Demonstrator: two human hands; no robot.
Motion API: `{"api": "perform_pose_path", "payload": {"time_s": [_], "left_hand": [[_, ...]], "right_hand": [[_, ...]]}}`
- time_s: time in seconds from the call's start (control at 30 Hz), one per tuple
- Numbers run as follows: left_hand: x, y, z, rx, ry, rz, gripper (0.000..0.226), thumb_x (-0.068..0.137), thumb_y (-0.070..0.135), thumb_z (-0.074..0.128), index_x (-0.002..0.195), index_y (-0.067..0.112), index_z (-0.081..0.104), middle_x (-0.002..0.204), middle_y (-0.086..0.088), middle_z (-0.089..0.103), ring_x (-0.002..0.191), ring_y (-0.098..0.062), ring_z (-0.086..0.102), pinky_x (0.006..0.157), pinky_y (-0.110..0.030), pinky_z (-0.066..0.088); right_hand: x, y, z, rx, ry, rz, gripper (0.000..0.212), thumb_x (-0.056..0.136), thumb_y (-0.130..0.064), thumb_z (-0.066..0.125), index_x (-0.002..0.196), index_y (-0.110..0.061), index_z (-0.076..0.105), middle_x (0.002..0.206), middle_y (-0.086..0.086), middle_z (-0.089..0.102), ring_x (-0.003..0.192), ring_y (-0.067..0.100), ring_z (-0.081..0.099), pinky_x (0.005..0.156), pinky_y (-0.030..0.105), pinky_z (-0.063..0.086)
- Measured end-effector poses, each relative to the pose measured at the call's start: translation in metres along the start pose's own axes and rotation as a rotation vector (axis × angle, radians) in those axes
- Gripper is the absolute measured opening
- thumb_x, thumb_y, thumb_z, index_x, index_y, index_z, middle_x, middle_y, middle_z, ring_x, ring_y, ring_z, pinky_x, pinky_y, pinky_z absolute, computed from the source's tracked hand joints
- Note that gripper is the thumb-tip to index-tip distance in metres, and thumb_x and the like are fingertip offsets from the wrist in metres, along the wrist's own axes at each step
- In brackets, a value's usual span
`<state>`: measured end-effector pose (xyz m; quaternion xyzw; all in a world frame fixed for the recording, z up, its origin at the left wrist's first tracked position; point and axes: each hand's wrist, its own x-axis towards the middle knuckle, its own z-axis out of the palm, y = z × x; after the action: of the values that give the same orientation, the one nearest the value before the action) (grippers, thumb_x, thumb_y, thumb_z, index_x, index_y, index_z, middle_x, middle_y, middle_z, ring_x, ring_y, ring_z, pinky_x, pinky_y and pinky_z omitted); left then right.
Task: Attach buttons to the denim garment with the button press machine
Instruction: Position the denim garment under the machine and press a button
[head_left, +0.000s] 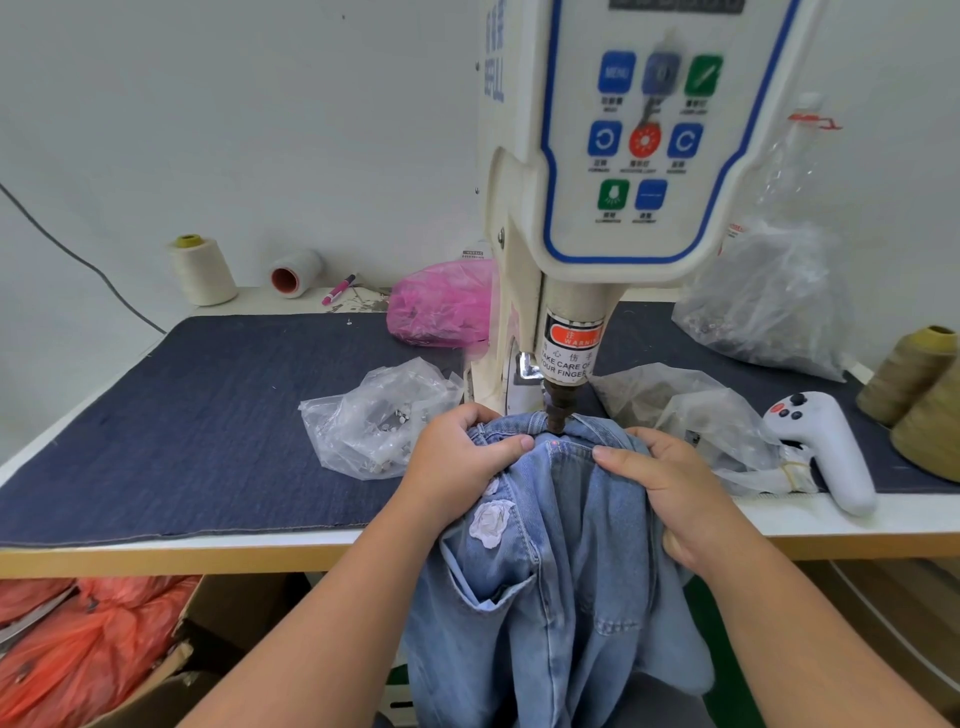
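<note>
The left hand (462, 457) is gripping the denim garment (550, 571) at its top edge, thumb pointing right along the fabric. That edge is lying under the button press machine (597, 208), its plunger (557, 410) touching the cloth. The right hand (670, 488) is clutching the bunched denim, thumb pointing left.

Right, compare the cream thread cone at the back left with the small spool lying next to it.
The cream thread cone stands upright on its base; the small spool lies on its side. The cone is taller and tapers to a yellow-green top; the spool is shorter, and its open end shows a reddish core. The cone's thread is cream, the spool's nearer white. Both sit on the pale ledge behind the dark mat, against the wall.
</note>
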<state>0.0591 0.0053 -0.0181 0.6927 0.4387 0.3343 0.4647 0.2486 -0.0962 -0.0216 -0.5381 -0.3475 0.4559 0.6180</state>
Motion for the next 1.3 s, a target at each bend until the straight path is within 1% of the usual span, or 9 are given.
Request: {"api": "perform_pose_path", "payload": {"time_s": [0.3,0.7,0.77,0.87,0.93,1.03,1.1,1.2,1.3], "left_hand": [[0.0,0.0,-0.0007,0.003,-0.005,-0.003,0.027,0.074,0.04,0.084,0.092,0.024,0.069,0.085,0.002,0.075,0.078,-0.014,0.072,0.074,-0.033,0.058],[-0.0004,0.0012,-0.0004,0.003,-0.008,0.0,0.026,0.075,0.037,0.083,0.092,0.023,0.069,0.084,-0.001,0.074,0.078,-0.017,0.071,0.072,-0.032,0.056],[-0.0004,0.0012,-0.0003,-0.002,-0.009,0.0,0.026,0.076,0.036,0.083,0.092,0.022,0.069,0.081,0.0,0.074,0.073,-0.014,0.07,0.068,-0.027,0.055],[-0.0012,0.002,-0.0001,-0.008,-0.006,0.004,0.023,0.077,0.032,0.083,0.09,0.02,0.069,0.071,0.005,0.07,0.058,-0.003,0.063,0.056,-0.016,0.049],[-0.0013,0.0021,0.0,-0.008,-0.005,0.002,0.023,0.077,0.033,0.083,0.09,0.021,0.069,0.074,0.002,0.072,0.062,-0.006,0.065,0.06,-0.02,0.052],[-0.002,0.0026,-0.0001,-0.018,-0.007,-0.004,0.023,0.077,0.033,0.083,0.09,0.021,0.069,0.082,-0.003,0.075,0.073,-0.017,0.071,0.071,-0.032,0.056],[-0.002,0.0024,-0.0005,-0.022,-0.008,-0.005,0.023,0.076,0.033,0.083,0.09,0.021,0.069,0.083,-0.002,0.075,0.077,-0.019,0.072,0.073,-0.033,0.057],[-0.0015,0.0024,-0.0005,-0.014,-0.002,-0.002,0.022,0.076,0.034,0.083,0.089,0.022,0.07,0.083,-0.001,0.075,0.078,-0.018,0.072,0.072,-0.032,0.057],[-0.0012,0.0027,-0.0002,-0.02,0.0,-0.008,0.022,0.076,0.033,0.083,0.089,0.022,0.07,0.083,-0.001,0.075,0.078,-0.019,0.072,0.074,-0.034,0.057]], "right_hand": [[-0.0006,-0.0009,0.0001,-0.002,-0.005,0.005,0.025,0.064,-0.022,0.078,0.088,-0.017,0.078,0.095,0.016,0.076,0.087,0.028,0.074,0.066,0.031,0.058],[0.0004,-0.0001,-0.0011,-0.012,-0.003,0.009,0.025,0.065,-0.023,0.078,0.09,-0.017,0.078,0.096,0.015,0.076,0.089,0.028,0.074,0.069,0.033,0.058],[0.0002,-0.0004,-0.001,-0.016,-0.002,0.013,0.026,0.065,-0.023,0.078,0.09,-0.017,0.078,0.096,0.015,0.076,0.088,0.028,0.074,0.07,0.033,0.058],[-0.0006,-0.0011,-0.0012,-0.017,-0.004,0.018,0.024,0.065,-0.023,0.078,0.088,-0.018,0.078,0.094,0.015,0.076,0.085,0.027,0.074,0.066,0.031,0.058],[-0.0008,-0.0012,-0.0012,-0.012,-0.008,0.015,0.02,0.068,-0.02,0.078,0.088,-0.018,0.078,0.094,0.014,0.076,0.085,0.026,0.074,0.065,0.029,0.058],[-0.0009,-0.0009,-0.0005,-0.003,-0.002,0.012,0.021,0.065,-0.021,0.078,0.087,-0.018,0.078,0.093,0.014,0.076,0.084,0.026,0.074,0.065,0.029,0.058],[-0.0009,-0.0009,0.0,0.0,0.0,0.011,0.023,0.064,-0.022,0.078,0.087,-0.018,0.078,0.094,0.015,0.076,0.085,0.026,0.074,0.066,0.029,0.058],[-0.001,-0.0011,0.0002,0.005,-0.003,0.01,0.021,0.065,-0.021,0.078,0.086,-0.019,0.079,0.093,0.014,0.076,0.085,0.026,0.075,0.065,0.029,0.058],[-0.0012,-0.0015,0.0003,0.002,-0.002,0.009,0.018,0.067,-0.02,0.077,0.085,-0.019,0.079,0.093,0.014,0.076,0.084,0.025,0.075,0.066,0.029,0.058]]}}
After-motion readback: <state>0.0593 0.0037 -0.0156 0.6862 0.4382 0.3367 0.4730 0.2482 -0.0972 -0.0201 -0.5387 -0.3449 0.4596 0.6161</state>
